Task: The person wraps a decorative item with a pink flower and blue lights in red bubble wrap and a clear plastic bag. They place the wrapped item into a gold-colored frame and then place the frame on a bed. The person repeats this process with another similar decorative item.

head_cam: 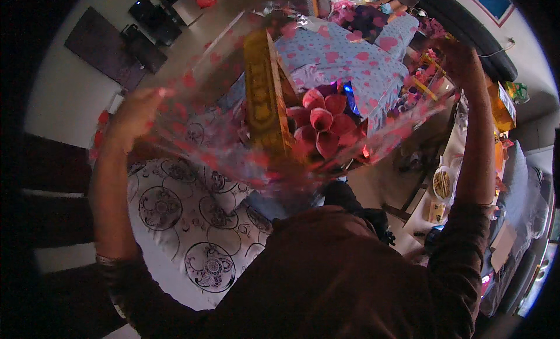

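Observation:
A clear cellophane sheet printed with red hearts (pixel 389 135) is spread wide between my raised hands. My left hand (pixel 135 116) pinches its edge at the left, slightly blurred. At the upper right, my right hand (pixel 455 61) grips the opposite edge, its fingers dark and partly hidden. Within the sheet stands a tall gold box (pixel 258 85), tilted a little. Beside it sits a cluster of pink cone-shaped rolls (pixel 321 119), arranged like petals. A shiny blue wrapped piece (pixel 350 98) sticks up behind the cluster. Blur hides the base of this bundle.
A bed with a blue dotted sheet (pixel 315 43) lies beyond the bundle. White fabric with dark round motifs (pixel 159 207) is at lower left. Along the right, a table holds a bowl of food with chopsticks (pixel 442 183) and a small box (pixel 436 212). Dark sofa cushions border the far right.

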The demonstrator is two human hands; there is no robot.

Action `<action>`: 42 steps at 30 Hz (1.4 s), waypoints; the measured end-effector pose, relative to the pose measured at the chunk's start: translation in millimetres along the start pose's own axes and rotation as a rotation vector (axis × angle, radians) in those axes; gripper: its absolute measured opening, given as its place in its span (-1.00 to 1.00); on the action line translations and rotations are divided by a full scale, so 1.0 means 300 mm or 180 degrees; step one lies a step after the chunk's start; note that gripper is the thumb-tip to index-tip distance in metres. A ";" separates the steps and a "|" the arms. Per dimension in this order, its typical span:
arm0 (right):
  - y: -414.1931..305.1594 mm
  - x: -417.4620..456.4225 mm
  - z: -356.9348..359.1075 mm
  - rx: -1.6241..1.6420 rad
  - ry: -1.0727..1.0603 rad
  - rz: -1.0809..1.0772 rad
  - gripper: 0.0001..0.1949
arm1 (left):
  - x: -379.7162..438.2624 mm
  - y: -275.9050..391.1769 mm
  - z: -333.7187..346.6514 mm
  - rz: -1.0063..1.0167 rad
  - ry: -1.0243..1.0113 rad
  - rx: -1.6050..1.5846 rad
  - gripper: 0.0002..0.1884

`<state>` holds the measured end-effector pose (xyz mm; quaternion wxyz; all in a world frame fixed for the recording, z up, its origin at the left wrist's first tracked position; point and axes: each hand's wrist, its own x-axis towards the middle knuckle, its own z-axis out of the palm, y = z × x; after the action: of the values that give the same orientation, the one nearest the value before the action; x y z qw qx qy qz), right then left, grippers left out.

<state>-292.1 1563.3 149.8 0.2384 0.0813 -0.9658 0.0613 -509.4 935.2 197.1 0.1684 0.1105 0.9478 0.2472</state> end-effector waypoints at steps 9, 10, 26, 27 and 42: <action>0.202 0.232 -0.151 -0.2468 0.0671 -0.1839 -0.45 | 0.031 0.077 -0.237 0.0390 0.0007 -0.0675 -0.50; 0.110 0.207 -0.185 -0.1575 0.0296 -0.0998 -0.49 | -0.008 0.153 -0.249 0.0394 -0.0015 -0.0712 -0.51; -0.044 0.353 -0.311 -0.2098 0.0169 -0.0315 -0.64 | 0.090 0.202 -0.452 0.0581 0.0668 0.0376 -0.54; -0.044 0.365 -0.322 -0.2077 0.0204 -0.0318 -0.64 | 0.115 0.178 -0.499 0.0739 0.0881 0.0255 -0.53; 0.102 0.419 -0.396 -0.1835 0.0536 -0.0158 -0.75 | 0.070 0.355 -0.568 0.0737 0.1041 0.0355 -0.60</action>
<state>-354.0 1595.8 310.8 0.3323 0.0285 -0.9179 -0.2147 -579.0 958.8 385.2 -0.0236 0.1864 0.9557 0.2266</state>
